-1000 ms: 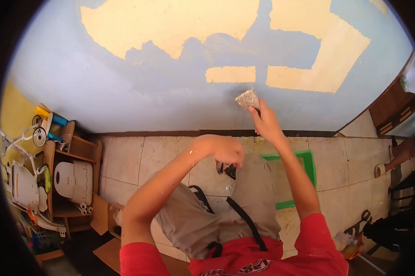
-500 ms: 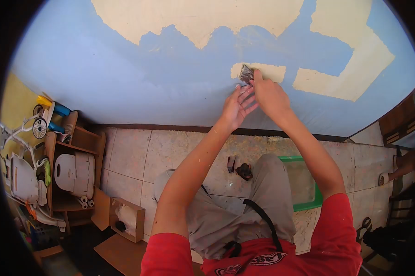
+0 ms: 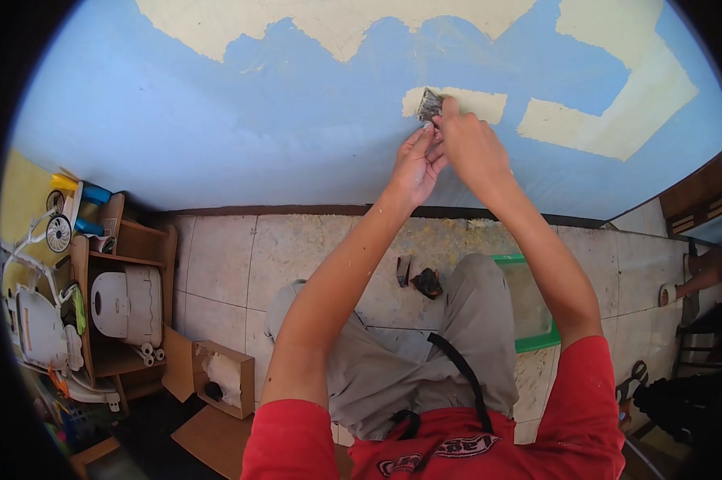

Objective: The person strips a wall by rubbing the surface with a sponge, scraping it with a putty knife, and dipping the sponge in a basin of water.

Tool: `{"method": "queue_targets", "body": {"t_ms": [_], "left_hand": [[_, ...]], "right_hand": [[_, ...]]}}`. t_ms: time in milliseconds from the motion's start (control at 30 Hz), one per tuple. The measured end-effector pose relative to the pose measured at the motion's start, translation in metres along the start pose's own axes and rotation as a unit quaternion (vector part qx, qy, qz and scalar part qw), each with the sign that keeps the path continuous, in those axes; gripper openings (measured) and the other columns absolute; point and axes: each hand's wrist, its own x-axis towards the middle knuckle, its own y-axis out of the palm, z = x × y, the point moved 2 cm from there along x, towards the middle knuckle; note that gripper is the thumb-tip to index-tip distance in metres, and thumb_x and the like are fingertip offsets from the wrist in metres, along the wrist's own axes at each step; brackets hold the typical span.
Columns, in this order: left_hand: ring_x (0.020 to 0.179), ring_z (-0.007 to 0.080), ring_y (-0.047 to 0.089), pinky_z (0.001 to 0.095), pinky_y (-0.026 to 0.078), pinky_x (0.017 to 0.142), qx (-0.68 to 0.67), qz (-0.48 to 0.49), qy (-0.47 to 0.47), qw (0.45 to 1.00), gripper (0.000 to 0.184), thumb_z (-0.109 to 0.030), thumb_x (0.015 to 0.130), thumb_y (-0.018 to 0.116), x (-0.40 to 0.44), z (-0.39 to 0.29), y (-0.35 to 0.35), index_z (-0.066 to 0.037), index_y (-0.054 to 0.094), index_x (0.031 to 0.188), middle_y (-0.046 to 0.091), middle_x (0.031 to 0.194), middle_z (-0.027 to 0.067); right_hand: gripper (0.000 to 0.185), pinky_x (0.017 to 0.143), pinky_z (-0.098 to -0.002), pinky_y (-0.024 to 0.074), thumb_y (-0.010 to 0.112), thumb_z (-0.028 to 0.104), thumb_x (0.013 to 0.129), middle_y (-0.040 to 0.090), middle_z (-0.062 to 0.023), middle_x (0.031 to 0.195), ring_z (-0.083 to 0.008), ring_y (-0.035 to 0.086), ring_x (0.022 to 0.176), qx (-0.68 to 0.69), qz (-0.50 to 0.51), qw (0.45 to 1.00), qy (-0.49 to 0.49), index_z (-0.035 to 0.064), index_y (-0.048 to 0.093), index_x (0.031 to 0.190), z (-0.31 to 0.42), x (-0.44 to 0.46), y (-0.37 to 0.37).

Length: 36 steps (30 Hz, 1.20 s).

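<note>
My right hand point(image 3: 475, 148) is closed round a paint scraper point(image 3: 430, 104), its handle mostly hidden in the fingers. The scraper's dirty, flat metal blade lies against the blue wall point(image 3: 313, 136), at the left part of a small bare cream patch point(image 3: 479, 104). Just below the blade, my left hand point(image 3: 417, 166) has its thumb and fingertips drawn together at the scraper's lower end. The two hands touch or nearly touch there. Larger cream patches point(image 3: 609, 132) with ragged edges show above and to the right.
Paint flakes litter the tiled floor point(image 3: 221, 256) along the wall base. Small dark objects point(image 3: 427, 282) lie before my knees, and a green-rimmed tray point(image 3: 537, 342) stands right of them. Shelves point(image 3: 133, 240), a white folded frame point(image 3: 41, 320) and an open cardboard box point(image 3: 225, 380) are left. Another person's foot point(image 3: 669, 294) is right.
My left fingers, spread apart before, have drawn in at the scraper. The view has tilted slightly, so the wall appears higher. The scraper stays at the left part of the small patch.
</note>
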Motion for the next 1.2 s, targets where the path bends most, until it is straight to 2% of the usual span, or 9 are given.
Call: {"method": "queue_targets", "body": {"t_ms": [100,733,833,900,933,1000,1067,1133,1200], "left_hand": [[0.085,0.0093,0.066,0.0232,0.058,0.074,0.043,-0.018,0.003,0.999,0.018,-0.023,0.100,0.052,-0.003,-0.008,-0.002,-0.009,0.062,0.108,0.066,0.097,-0.0001],[0.069,0.0147,0.065,0.0301,0.058,0.067,0.281,-0.114,0.007,0.953,0.012,-0.018,0.092,0.065,-0.016,-0.060,0.007,-0.007,0.065,0.087,0.063,0.079,0.0026],[0.066,0.0144,0.065,0.0301,0.058,0.064,0.371,-0.134,0.038,0.918,0.014,-0.017,0.091,0.066,-0.023,-0.072,0.013,-0.004,0.065,0.085,0.063,0.077,0.0036],[0.066,0.0143,0.065,0.0299,0.058,0.061,0.420,-0.144,0.056,0.894,0.016,-0.017,0.091,0.066,-0.025,-0.080,0.021,-0.002,0.066,0.085,0.063,0.076,0.0039],[0.065,0.0138,0.065,0.0289,0.058,0.060,0.463,-0.151,0.062,0.871,0.016,-0.017,0.090,0.066,-0.028,-0.085,0.023,-0.001,0.066,0.085,0.064,0.076,0.0047],[0.065,0.0133,0.065,0.0280,0.057,0.058,0.511,-0.152,0.069,0.843,0.017,-0.017,0.090,0.065,-0.037,-0.099,0.021,0.000,0.067,0.085,0.065,0.075,0.0055],[0.063,0.0147,0.066,0.0290,0.056,0.056,0.670,-0.122,-0.010,0.732,0.025,-0.025,0.088,0.065,-0.049,-0.111,0.008,0.000,0.068,0.087,0.068,0.076,0.0085],[0.064,0.0177,0.068,0.0316,0.054,0.054,0.835,-0.064,-0.158,0.522,0.034,-0.034,0.086,0.064,-0.064,-0.123,0.001,-0.001,0.069,0.091,0.069,0.078,0.0093],[0.065,0.0199,0.068,0.0342,0.053,0.054,0.870,-0.055,-0.271,0.408,0.039,-0.039,0.085,0.063,-0.082,-0.126,-0.004,-0.002,0.069,0.095,0.069,0.080,0.0092]], "right_hand": [[0.024,0.062,-0.0538,0.0503,0.048,0.021,0.099,0.064,-0.0297,0.078,-0.0474,0.064,0.075,0.052,0.015,0.998,0.040,-0.0029,0.045,0.097,0.000,-0.001,0.004],[0.033,0.067,-0.0509,0.0510,0.050,0.026,0.099,0.065,-0.0295,0.081,-0.0469,0.064,0.077,0.273,-0.082,0.939,0.194,-0.0072,0.051,0.098,0.009,-0.011,0.058],[0.029,0.059,-0.0462,0.0507,0.051,0.023,0.098,0.063,-0.0213,0.070,-0.0354,0.064,0.063,0.399,-0.112,0.878,0.240,-0.0046,0.051,0.092,0.019,-0.012,0.071],[0.023,0.052,-0.0382,0.0484,0.050,0.023,0.098,0.056,-0.0106,0.064,-0.0213,0.057,0.055,0.598,-0.083,0.741,0.295,0.0003,0.048,0.096,0.027,-0.015,0.077],[0.023,0.052,-0.0382,0.0484,0.050,0.023,0.098,0.056,-0.0106,0.064,-0.0213,0.057,0.055,0.599,-0.087,0.739,0.295,0.0003,0.048,0.096,0.029,-0.020,0.078],[0.020,0.048,-0.0316,0.0459,0.049,0.023,0.098,0.050,-0.0049,0.065,-0.0140,0.052,0.052,0.769,0.000,0.591,0.244,0.0043,0.043,0.102,0.039,-0.029,0.084],[0.020,0.044,-0.0299,0.0406,0.048,0.020,0.097,0.051,-0.0052,0.071,-0.0141,0.047,0.048,0.781,0.047,0.585,0.213,0.0041,0.041,0.108,0.043,-0.053,0.105],[0.019,0.047,-0.0320,0.0449,0.047,0.013,0.094,0.053,-0.0057,0.072,-0.0160,0.052,0.051,0.728,0.163,0.626,0.225,0.0030,0.042,0.109,0.031,-0.086,0.131],[0.023,0.050,-0.0337,0.0491,0.047,0.007,0.091,0.058,-0.0086,0.076,-0.0184,0.058,0.055,0.609,0.288,0.706,0.217,0.0004,0.043,0.112,0.005,-0.125,0.177]]}}
